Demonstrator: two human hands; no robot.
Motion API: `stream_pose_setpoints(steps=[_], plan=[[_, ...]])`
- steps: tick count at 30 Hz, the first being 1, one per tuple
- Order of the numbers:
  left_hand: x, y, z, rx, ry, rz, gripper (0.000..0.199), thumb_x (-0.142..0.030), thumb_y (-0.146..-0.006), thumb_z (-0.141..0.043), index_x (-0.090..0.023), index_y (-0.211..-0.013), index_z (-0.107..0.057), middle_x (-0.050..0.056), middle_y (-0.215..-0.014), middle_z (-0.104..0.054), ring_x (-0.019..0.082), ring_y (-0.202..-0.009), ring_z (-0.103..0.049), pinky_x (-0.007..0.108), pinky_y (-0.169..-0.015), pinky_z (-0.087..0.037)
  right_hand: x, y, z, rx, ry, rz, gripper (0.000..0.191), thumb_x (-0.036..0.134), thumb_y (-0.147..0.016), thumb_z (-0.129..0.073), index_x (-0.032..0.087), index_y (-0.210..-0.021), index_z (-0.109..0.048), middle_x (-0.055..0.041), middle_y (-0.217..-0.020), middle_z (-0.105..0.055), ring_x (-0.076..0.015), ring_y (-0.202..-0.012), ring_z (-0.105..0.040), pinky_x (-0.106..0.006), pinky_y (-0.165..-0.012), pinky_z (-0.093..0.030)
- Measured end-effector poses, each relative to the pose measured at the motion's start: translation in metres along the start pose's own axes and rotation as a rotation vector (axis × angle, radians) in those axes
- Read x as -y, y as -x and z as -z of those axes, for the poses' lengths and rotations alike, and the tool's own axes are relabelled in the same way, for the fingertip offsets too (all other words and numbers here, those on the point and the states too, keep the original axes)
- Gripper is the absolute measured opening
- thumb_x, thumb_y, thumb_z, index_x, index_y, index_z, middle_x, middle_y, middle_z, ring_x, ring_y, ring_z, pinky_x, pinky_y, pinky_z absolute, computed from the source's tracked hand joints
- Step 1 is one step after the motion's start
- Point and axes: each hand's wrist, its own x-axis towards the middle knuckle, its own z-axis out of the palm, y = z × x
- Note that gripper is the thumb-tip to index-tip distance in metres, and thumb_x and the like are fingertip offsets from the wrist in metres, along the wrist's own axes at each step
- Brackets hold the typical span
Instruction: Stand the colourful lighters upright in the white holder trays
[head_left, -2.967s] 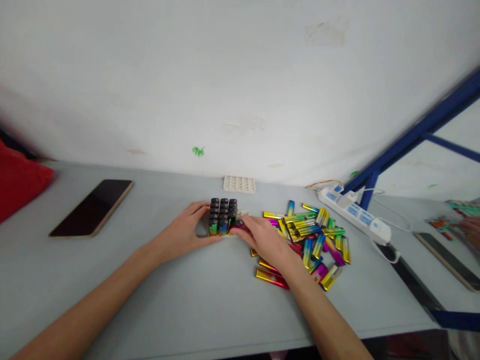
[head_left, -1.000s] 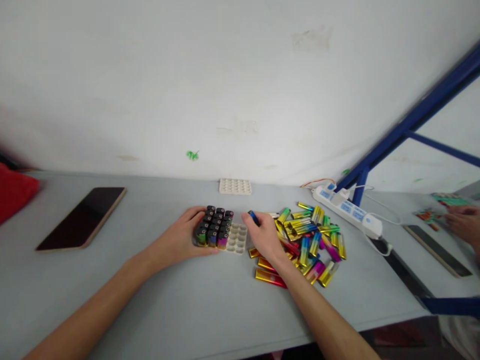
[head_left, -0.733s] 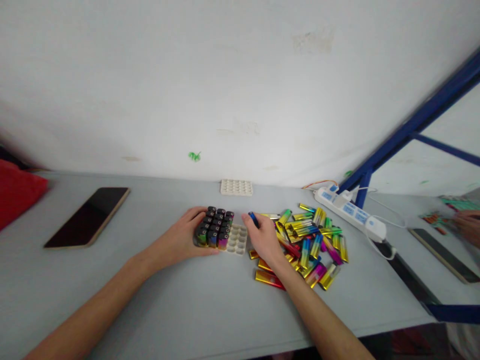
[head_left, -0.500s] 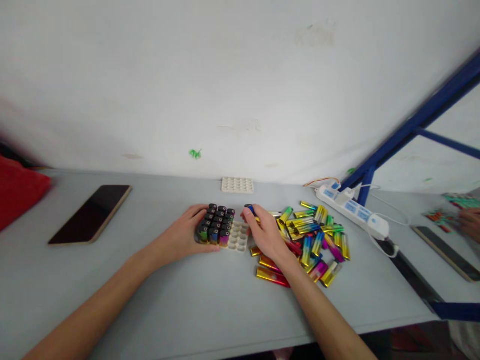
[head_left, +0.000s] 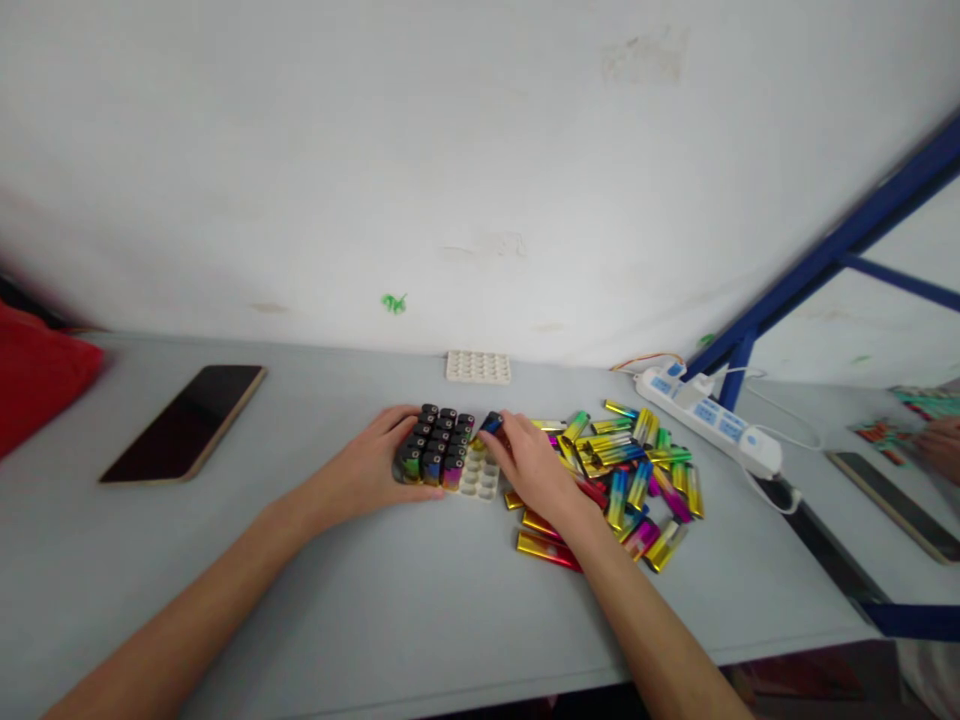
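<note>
We seem to be setting a shiny blue-and-gold, black-topped lighter (head_left: 490, 426) into the off-white tray of round cups (head_left: 480, 476); it leans over the tray's two o'clock part. The next move probably calls for standing it upright beside the packed block of black-topped metallic lighters (head_left: 437, 445). Our right hand (head_left: 532, 465) pinches it between thumb and fingertips. Our left hand (head_left: 373, 462), thumb and fingers set wide apart, clasps the packed block from nine o'clock. A loose multicoloured metallic heap (head_left: 637, 487) lies at three o'clock.
</note>
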Motion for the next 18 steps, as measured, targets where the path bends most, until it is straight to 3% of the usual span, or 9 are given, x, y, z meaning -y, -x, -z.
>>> stream_pose_setpoints(steps=[4, 9, 12, 14, 18], plan=[[0.000, -0.002, 0.002, 0.011, -0.028, 0.004, 0.081, -0.057, -0.082, -0.112, -0.026, -0.150, -0.083, 0.017, -0.164, -0.083, 0.048, -0.156, -0.081, 0.067, -0.142, -0.066, 0.000, -0.004, -0.003, 0.047, 0.111, 0.073, 0.017, 0.036, -0.130, -0.075, 0.025, -0.117, -0.079, -0.0151, -0.123, -0.085, -0.0357, -0.117, -0.080, -0.050, -0.107, -0.068], [0.007, -0.002, 0.003, 0.016, -0.069, -0.001, 0.081, -0.064, -0.085, -0.110, -0.026, -0.152, -0.081, 0.016, -0.164, -0.083, 0.046, -0.152, -0.084, 0.066, -0.140, -0.068, 0.004, -0.003, 0.006, 0.080, 0.072, 0.065, 0.016, 0.038, -0.126, -0.085, 0.022, -0.127, -0.083, -0.0144, -0.129, -0.085, -0.0340, -0.124, -0.081, -0.047, -0.113, -0.067], [0.011, -0.003, 0.002, -0.003, -0.080, -0.002, 0.082, -0.071, -0.085, -0.106, -0.028, -0.150, -0.083, 0.015, -0.160, -0.085, 0.045, -0.148, -0.086, 0.061, -0.139, -0.069, 0.000, -0.001, 0.017, 0.005, -0.030, 0.049, 0.021, 0.040, -0.131, -0.077, 0.024, -0.142, -0.084, -0.0119, -0.134, -0.086, -0.0311, -0.131, -0.079, -0.046, -0.121, -0.063], [0.013, -0.003, 0.001, -0.021, -0.086, 0.005, 0.081, -0.074, -0.083, -0.105, -0.031, -0.148, -0.084, 0.014, -0.158, -0.087, 0.044, -0.146, -0.087, 0.054, -0.138, -0.070, -0.008, -0.001, 0.024, -0.082, -0.047, -0.007, 0.026, 0.038, -0.136, -0.064, 0.024, -0.142, -0.085, -0.0126, -0.136, -0.086, -0.0311, -0.134, -0.078, -0.048, -0.125, -0.061], [0.019, -0.003, -0.002, -0.035, -0.078, 0.013, 0.081, -0.077, -0.079, -0.103, -0.035, -0.146, -0.086, 0.013, -0.159, -0.088, 0.047, -0.147, -0.087, 0.056, -0.135, -0.072, -0.035, -0.003, 0.030, -0.266, 0.109, -0.215, 0.031, 0.030, -0.131, -0.059, 0.020, -0.142, -0.086, -0.0212, -0.145, -0.084, -0.0385, -0.140, -0.075, -0.056, -0.130, -0.058]])
